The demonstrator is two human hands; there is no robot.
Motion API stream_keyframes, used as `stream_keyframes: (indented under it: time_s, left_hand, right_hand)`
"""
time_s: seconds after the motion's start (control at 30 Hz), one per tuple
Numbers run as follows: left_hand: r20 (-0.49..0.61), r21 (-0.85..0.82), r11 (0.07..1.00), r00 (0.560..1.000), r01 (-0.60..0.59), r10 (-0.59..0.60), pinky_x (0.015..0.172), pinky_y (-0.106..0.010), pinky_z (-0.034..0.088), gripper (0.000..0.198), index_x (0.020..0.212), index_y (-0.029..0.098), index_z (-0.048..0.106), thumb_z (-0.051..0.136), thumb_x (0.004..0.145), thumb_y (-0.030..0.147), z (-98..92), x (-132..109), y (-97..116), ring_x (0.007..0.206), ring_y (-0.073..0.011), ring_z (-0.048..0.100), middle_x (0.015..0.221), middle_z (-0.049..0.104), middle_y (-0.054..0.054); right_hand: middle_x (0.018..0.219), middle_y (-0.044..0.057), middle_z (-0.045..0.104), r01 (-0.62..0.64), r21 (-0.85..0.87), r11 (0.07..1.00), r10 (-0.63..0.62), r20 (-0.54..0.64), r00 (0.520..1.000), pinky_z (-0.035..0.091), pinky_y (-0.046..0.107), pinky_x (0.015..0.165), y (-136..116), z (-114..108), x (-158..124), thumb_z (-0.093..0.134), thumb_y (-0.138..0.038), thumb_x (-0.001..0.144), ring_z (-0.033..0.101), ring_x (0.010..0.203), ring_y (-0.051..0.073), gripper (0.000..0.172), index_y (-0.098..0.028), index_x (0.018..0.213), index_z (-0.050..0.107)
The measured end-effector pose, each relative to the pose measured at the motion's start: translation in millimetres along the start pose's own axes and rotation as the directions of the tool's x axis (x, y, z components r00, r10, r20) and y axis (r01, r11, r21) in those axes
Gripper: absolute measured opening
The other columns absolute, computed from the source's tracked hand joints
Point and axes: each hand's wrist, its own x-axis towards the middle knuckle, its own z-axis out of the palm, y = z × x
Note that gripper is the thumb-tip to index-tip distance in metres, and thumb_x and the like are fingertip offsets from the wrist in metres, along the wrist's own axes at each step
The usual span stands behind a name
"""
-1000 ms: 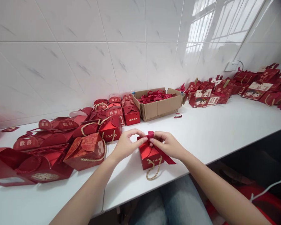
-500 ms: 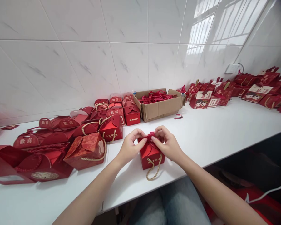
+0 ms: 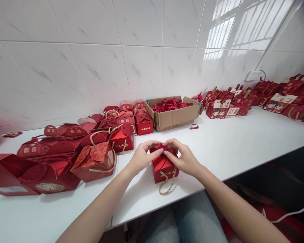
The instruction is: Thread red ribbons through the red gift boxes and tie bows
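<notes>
Ribbon [image 3: 160, 146] that trailed across the front of the small red box [image 3: 162, 164] is now gathered up between your hands, its loose end no longer visible; this suggests that the knot or bow is being shaped. Note that your left hand [image 3: 145, 156] and right hand [image 3: 182, 157] each appear pinched on the ribbon, thumb tips nearly meeting above the lid. Your box stands upright on the worktop [image 3: 218, 143], near its front edge. Its lettered face, with the rope handle [image 3: 167, 187], points toward you; its long axis cannot be confirmed, as your hands cover the far end.
</notes>
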Motion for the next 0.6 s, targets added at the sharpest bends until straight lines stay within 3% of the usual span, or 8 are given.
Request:
stream_keyframes:
  time_s: [0.13, 0.23, 0.33, 0.47, 0.6]
  left_hand:
    - [-0.034, 0.037, 0.999, 0.999, 0.012, -0.011, 0.075, -0.028, 0.045, 0.020, 0.083, 0.014, 0.066, 0.064, 0.076, 0.033, -0.5, -2, -1, 0.079, -0.0164, 0.058, 0.084, 0.067, -0.005]
    - [-0.049, 0.060, 0.998, 0.999, 0.021, -0.018, 0.071, -0.027, 0.044, 0.020, 0.078, 0.014, 0.065, 0.064, 0.075, 0.034, -0.1, -2, -1, 0.073, -0.0150, 0.057, 0.078, 0.066, -0.004]
    - [-0.073, 0.108, 0.994, 0.997, 0.013, -0.005, 0.069, -0.026, 0.044, 0.020, 0.077, 0.014, 0.065, 0.066, 0.074, 0.034, 0.9, -3, 0, 0.071, -0.0143, 0.057, 0.076, 0.066, -0.003]
    - [-0.098, 0.174, 0.985, 0.995, -0.020, 0.037, 0.070, -0.025, 0.046, 0.016, 0.076, 0.016, 0.065, 0.067, 0.072, 0.030, 4.1, -4, 2, 0.072, -0.0147, 0.058, 0.075, 0.067, -0.002]
    - [-0.122, 0.243, 0.966, 0.986, -0.083, 0.115, 0.072, -0.026, 0.047, 0.012, 0.077, 0.017, 0.065, 0.065, 0.074, 0.028, 6.8, -5, 2, 0.075, -0.0160, 0.061, 0.077, 0.068, -0.002]
  right_hand:
    - [0.081, 0.002, 0.064, -0.015, -0.060, 0.998, 0.012, -0.050, 0.999, 0.049, 0.025, 0.061, 0, 1, 0, 0.054, -0.021, 0.084, 0.060, 0.072, 0.013, 0.010, -0.021, 0.094, 0.055]
    - [0.086, 0.003, 0.068, -0.007, -0.120, 0.993, -0.004, -0.096, 0.995, 0.051, 0.026, 0.064, 2, 3, -1, 0.055, -0.021, 0.084, 0.063, 0.076, 0.014, 0.012, -0.020, 0.095, 0.059]
    - [0.094, 0.005, 0.070, 0.084, -0.245, 0.966, -0.116, -0.118, 0.986, 0.052, 0.030, 0.073, 6, 3, -1, 0.055, -0.018, 0.085, 0.065, 0.083, 0.017, 0.016, -0.021, 0.099, 0.063]
    - [0.088, 0.008, 0.070, 0.226, -0.426, 0.876, -0.293, -0.099, 0.951, 0.053, 0.033, 0.074, 9, 3, -2, 0.052, -0.016, 0.087, 0.062, 0.082, 0.019, 0.019, -0.019, 0.099, 0.066]
    - [0.087, 0.010, 0.065, 0.241, -0.513, 0.824, -0.318, -0.066, 0.946, 0.053, 0.034, 0.073, 10, 2, -4, 0.047, -0.016, 0.090, 0.059, 0.082, 0.020, 0.022, -0.017, 0.099, 0.067]
